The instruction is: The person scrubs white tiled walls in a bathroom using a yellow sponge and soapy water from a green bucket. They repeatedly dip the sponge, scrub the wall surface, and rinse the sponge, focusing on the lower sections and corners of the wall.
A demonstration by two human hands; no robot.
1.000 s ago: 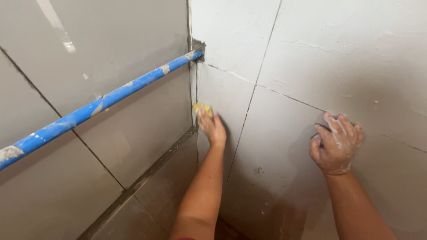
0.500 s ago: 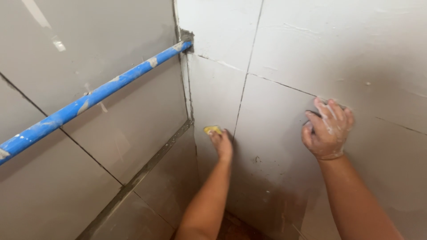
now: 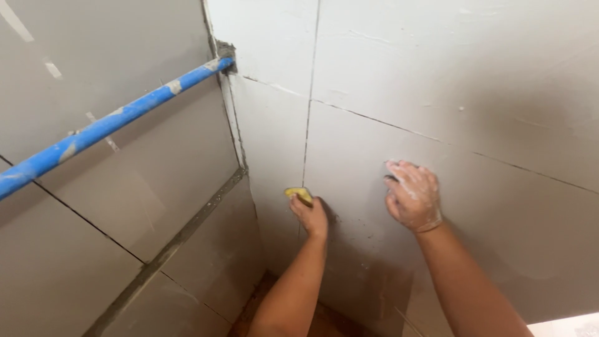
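Left hand (image 3: 312, 215) grips a small yellow sponge (image 3: 300, 195) at its fingertips, pressing it against the vertical grout joint (image 3: 308, 125) of the grey tiled wall (image 3: 474, 93). Right hand (image 3: 413, 196), smeared with white residue, rests to the right of the left hand with fingers curled against the same wall; whether it holds anything cannot be told. Above and left of both hands, a blue pipe (image 3: 118, 122) enters the corner.

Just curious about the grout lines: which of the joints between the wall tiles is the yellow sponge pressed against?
The upright joint right of the corner: the left hand presses the yellow sponge on its lower end. The sloping joints run elsewhere, untouched.
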